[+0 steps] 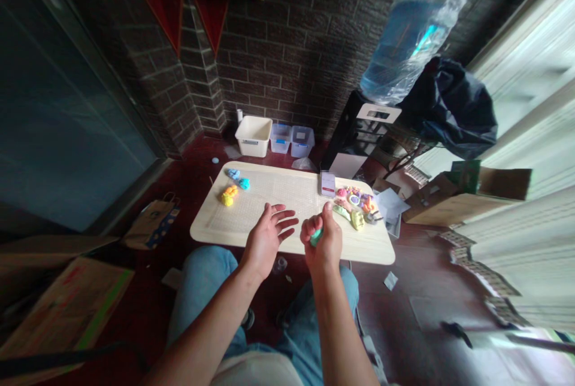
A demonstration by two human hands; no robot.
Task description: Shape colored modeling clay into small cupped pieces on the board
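Note:
My right hand is closed around a lump of green modelling clay, which shows between the fingers and palm. Beside it my left hand is open, fingers spread, with nothing in it. Both hands are above the near edge of a small pale table. On the table's left lie blue clay lumps and a yellow and orange lump. To the right of my right hand is a cluster of clay pieces in several colours, among them a pale yellow one.
A phone stands at the table's far right edge. Behind the table are a white basket and clear plastic bins. A water dispenser is at the back right. Cardboard boxes and a paper bag are on the floor.

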